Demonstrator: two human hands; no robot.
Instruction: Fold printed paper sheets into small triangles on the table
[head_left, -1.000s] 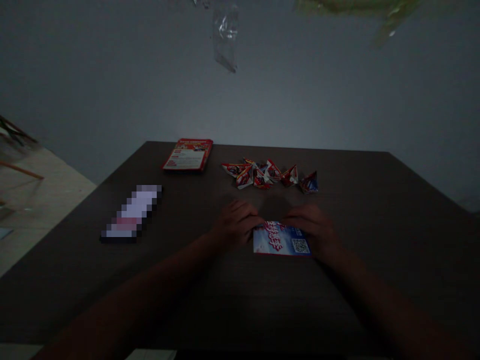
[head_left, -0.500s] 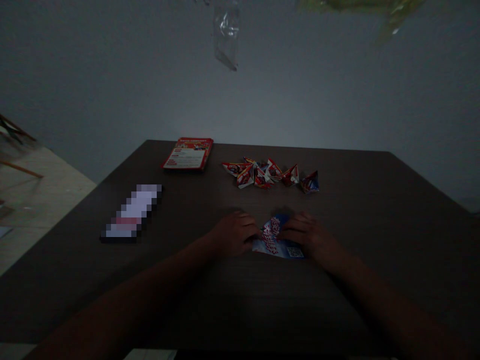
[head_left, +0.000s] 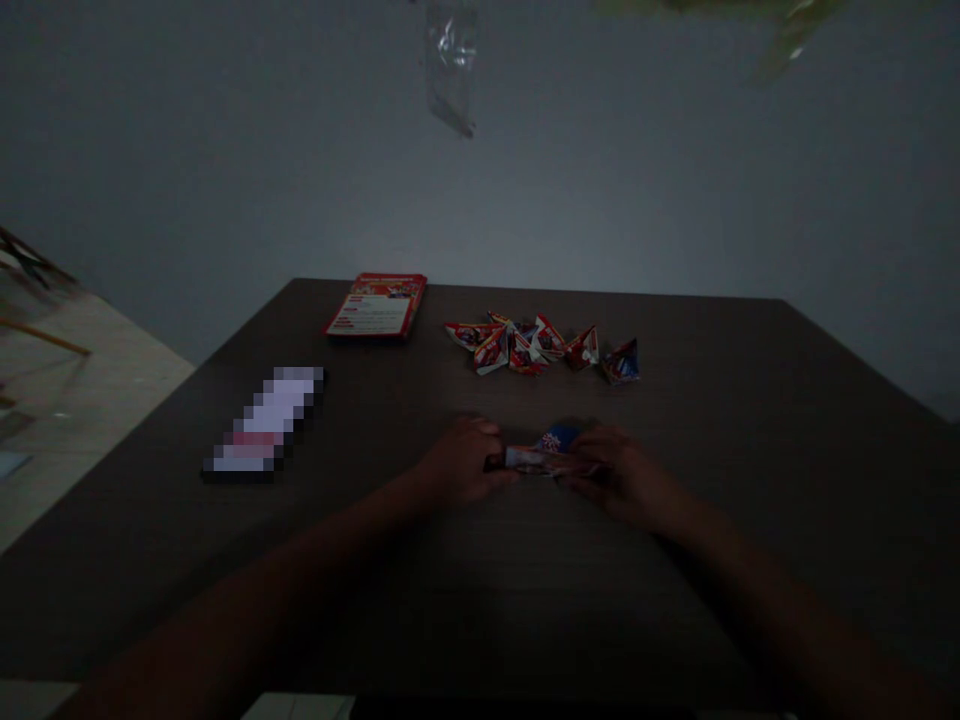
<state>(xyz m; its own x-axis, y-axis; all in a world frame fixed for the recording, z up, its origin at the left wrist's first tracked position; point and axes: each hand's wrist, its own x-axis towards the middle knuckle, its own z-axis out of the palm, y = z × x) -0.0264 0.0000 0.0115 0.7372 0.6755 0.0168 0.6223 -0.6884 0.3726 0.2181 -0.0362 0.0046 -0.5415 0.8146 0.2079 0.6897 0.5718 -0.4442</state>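
Between my two hands, low over the near middle of the dark table, is a printed paper flyer (head_left: 556, 440), blue on its far part and with its near edge folded up and over. My left hand (head_left: 466, 460) pinches the flyer's left end between thumb and fingers. On its right end, my right hand (head_left: 619, 470) grips the fold, fingers above and thumb on the near side. The fingers and dim light hide part of the flyer. Beyond the hands lie several folded paper pieces (head_left: 491, 350), red and white, with a blue one (head_left: 621, 362) at the right.
A stack of red and white flyers (head_left: 375, 310) lies at the table's back left. Nearer on the left is a phone (head_left: 266, 420) with a blurred-out screen. The table (head_left: 720, 400) meets a pale wall (head_left: 600, 180), where a clear plastic bag (head_left: 451, 70) hangs.
The flyer's near edge, flat before with its lettering and square code showing, is now folded up away from me. Both hands have shifted slightly, thumbs now on the near side.
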